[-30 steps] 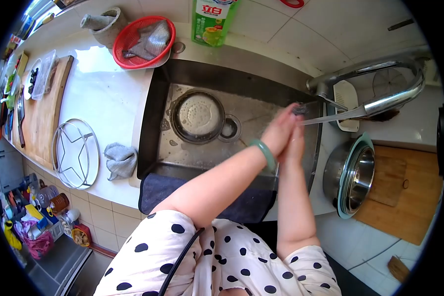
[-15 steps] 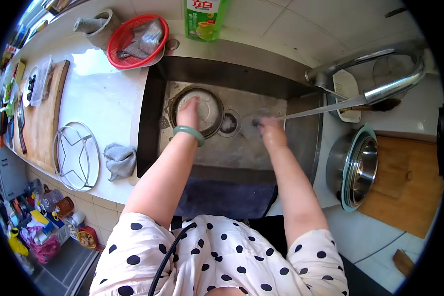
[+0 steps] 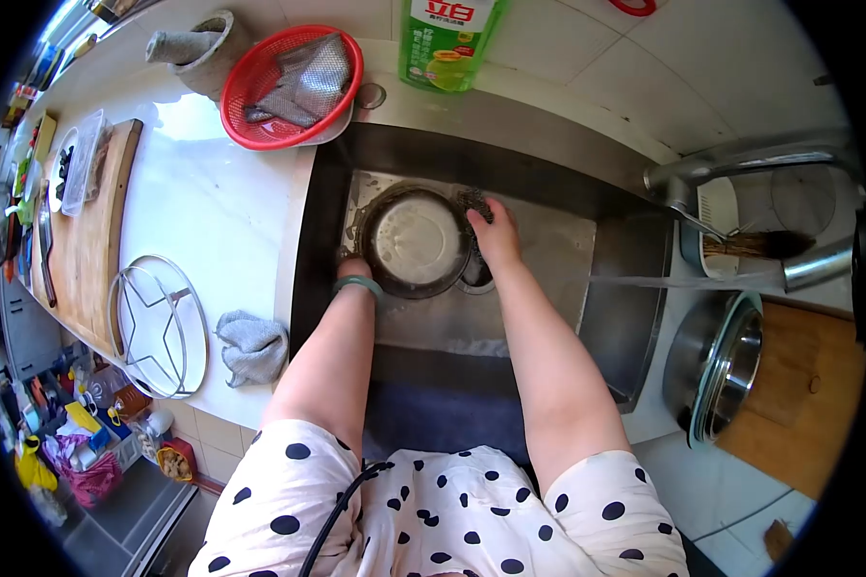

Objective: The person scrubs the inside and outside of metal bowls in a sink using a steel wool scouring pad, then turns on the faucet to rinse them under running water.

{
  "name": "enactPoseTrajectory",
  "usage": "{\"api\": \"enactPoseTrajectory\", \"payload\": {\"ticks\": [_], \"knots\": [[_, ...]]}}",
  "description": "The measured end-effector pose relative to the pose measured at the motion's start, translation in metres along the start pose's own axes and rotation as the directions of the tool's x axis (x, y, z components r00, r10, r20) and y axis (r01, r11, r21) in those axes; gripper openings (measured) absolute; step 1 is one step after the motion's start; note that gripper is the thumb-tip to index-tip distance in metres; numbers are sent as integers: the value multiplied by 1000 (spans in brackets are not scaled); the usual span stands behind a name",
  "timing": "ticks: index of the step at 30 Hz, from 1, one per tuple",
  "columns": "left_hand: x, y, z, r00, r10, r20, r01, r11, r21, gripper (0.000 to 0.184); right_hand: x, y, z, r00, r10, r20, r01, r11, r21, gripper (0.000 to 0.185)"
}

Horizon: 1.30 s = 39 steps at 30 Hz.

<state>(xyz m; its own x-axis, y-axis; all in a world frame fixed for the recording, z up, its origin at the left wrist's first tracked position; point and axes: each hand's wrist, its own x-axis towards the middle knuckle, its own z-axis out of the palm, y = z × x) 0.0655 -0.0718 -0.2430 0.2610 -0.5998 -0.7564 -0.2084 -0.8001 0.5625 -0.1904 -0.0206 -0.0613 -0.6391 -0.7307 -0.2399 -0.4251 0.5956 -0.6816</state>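
Observation:
In the sink lies a round metal pan (image 3: 414, 240) with a dark, worn rim. My left hand (image 3: 353, 268), below a green bangle (image 3: 358, 285), is at the pan's left rim and appears to grip it; its fingers are mostly hidden. On the other side, my right hand (image 3: 496, 236) is closed on a dark wire scouring pad (image 3: 474, 202) against the pan's upper right edge. The drain (image 3: 477, 277) shows partly beside the pan, under my right hand. A water stream (image 3: 664, 282) runs from the faucet (image 3: 818, 267), right of my hands.
The steel sink (image 3: 630, 298) surrounds both hands. Behind it stand a red basket with fish (image 3: 303, 87) and a green detergent bottle (image 3: 449, 43). To the left are a grey cloth (image 3: 251, 347), wire rack (image 3: 159, 327) and cutting board (image 3: 106, 212); nested bowls (image 3: 731, 370) stand right.
My right hand has moved left from the water stream to the pan with the pad. My left hand has shifted from over the pan to its left rim. The view has shifted.

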Motion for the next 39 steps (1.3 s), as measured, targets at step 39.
{"api": "enactPoseTrajectory", "payload": {"ticks": [39], "knots": [[-303,141,33,652,460,602,-544,838,-51,41,-88,-33,-143,721,-656,-224,646,753,-127,12]]}}
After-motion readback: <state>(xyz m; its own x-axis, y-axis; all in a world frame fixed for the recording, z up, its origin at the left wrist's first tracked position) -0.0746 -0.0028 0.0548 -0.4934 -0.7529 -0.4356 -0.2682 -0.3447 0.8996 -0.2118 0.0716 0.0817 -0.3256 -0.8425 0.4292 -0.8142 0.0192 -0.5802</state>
